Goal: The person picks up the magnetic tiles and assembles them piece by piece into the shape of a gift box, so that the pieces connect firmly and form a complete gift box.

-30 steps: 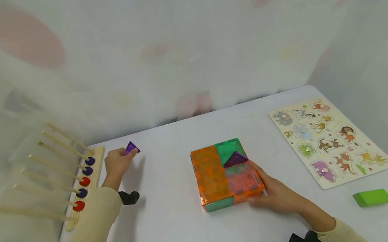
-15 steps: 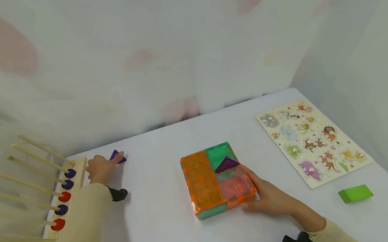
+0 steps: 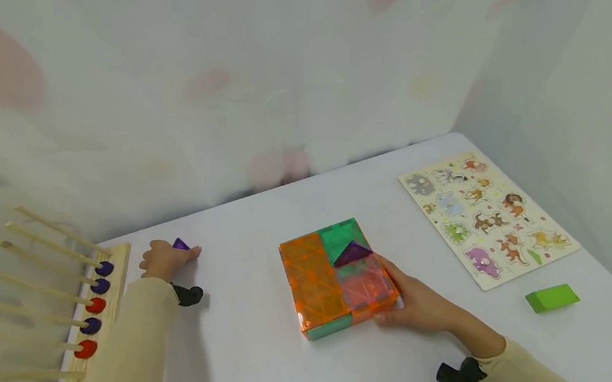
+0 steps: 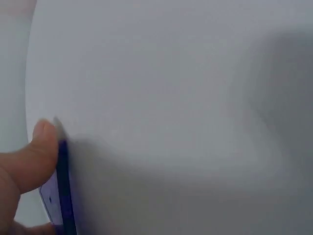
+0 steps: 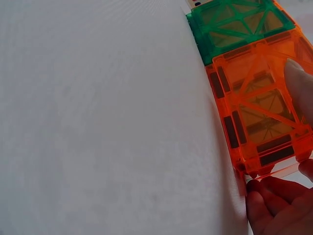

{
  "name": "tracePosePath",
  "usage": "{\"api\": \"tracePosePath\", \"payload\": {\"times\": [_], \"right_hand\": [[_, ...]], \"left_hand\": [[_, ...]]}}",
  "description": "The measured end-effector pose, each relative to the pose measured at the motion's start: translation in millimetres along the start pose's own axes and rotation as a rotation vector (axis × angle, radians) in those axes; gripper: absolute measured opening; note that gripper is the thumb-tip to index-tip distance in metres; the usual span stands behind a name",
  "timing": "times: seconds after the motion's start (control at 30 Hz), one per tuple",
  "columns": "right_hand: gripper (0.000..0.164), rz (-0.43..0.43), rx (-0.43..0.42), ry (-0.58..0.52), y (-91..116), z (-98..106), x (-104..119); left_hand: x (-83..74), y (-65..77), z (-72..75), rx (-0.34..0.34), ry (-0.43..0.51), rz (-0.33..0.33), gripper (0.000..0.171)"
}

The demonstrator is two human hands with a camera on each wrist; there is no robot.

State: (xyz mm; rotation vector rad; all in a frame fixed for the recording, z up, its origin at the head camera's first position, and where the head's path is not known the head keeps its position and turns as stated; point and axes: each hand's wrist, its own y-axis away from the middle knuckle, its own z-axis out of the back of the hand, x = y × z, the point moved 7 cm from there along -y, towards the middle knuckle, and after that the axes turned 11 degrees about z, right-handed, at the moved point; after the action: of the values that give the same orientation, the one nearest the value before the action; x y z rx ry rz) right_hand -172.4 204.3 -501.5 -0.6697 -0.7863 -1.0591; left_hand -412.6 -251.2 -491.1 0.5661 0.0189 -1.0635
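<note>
My left hand (image 3: 163,260) is low over the table's far left, holding a purple triangular magnetic tile (image 3: 180,244). In the left wrist view the thumb (image 4: 45,147) presses one face of this tile (image 4: 64,188), which is seen nearly edge-on; most other fingers are out of that view. At mid-table sits a flat box of see-through magnetic tiles (image 3: 316,286), orange, green and pink. My right hand (image 3: 421,306) grips its near right corner, thumb on the orange side wall (image 5: 259,98). Another purple triangular tile (image 3: 353,252) stands up on the box's top.
Along the left edge is a wooden peg rack (image 3: 118,267) with tall dowels and red and blue beads. An animal puzzle board (image 3: 491,221) lies at the right, with a green block (image 3: 552,297) in front of it. A patterned cloth wall (image 3: 220,119) rises behind the table.
My left hand has lowered toward the table with the purple tile, which was held up more visibly before. The head view has shifted. My right hand keeps its grip on the box.
</note>
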Motion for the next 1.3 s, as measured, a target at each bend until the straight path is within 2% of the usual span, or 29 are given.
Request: {"api": "tracePosePath", "payload": {"times": [0.07, 0.17, 0.23, 0.3, 0.4, 0.57, 0.67, 0.77, 0.87, 1.0, 1.13, 1.3], "right_hand": [[0.102, 0.002, -0.003, 0.007, 0, 0, 0], [0.103, -0.004, -0.008, 0.014, 1, 0, 0], [0.103, 0.001, -0.011, 0.022, 1, 0, 1], [0.103, 0.0, -0.015, 0.021, 1, 1, 2], [0.103, 0.004, -0.019, 0.023, 2, 2, 3], [0.103, 0.004, -0.025, 0.023, 4, 4, 3], [0.102, 0.02, -0.027, -0.002, 3, 4, 4], [0.101, 0.034, -0.021, -0.026, 2, 1, 5], [0.102, 0.045, -0.019, -0.039, 1, -2, 5], [0.103, 0.061, -0.025, -0.029, 1, -3, 5], [0.103, 0.062, -0.024, -0.027, 1, -4, 4], [0.103, 0.076, -0.032, -0.01, 2, -1, 4]], "left_hand": [[-4.6, 3.4, -0.2, 0.027, -0.065, -0.061, 0.094], [-15.7, 13.9, 2.6, 0.004, -0.1, -0.21, 0.072], [-24.9, 26.9, 5.6, -0.032, -0.056, -0.307, 0.055], [-35.1, 46.5, 7.7, -0.05, 0.029, -0.4, 0.045], [-53.2, 87.6, 8.5, -0.058, 0.17, -0.525, 0.037], [-88.5, 172.9, -0.1, 0.034, 0.393, -0.748, 0.031], [-105.5, 220.7, -11.5, 0.084, 0.443, -0.876, 0.022], [-114.8, 251.7, -27.1, 0.113, 0.438, -0.956, 0.015], [-120.1, 263.3, -44.6, 0.157, 0.431, -0.979, 0.012], [-124.2, 262.5, -61.5, 0.168, 0.436, -0.972, 0.011], [-125.5, 256.8, -68.4, 0.142, 0.432, -0.937, 0.013], [-127.3, 255.8, -68.7, 0.121, 0.41, -0.928, 0.014]]}}
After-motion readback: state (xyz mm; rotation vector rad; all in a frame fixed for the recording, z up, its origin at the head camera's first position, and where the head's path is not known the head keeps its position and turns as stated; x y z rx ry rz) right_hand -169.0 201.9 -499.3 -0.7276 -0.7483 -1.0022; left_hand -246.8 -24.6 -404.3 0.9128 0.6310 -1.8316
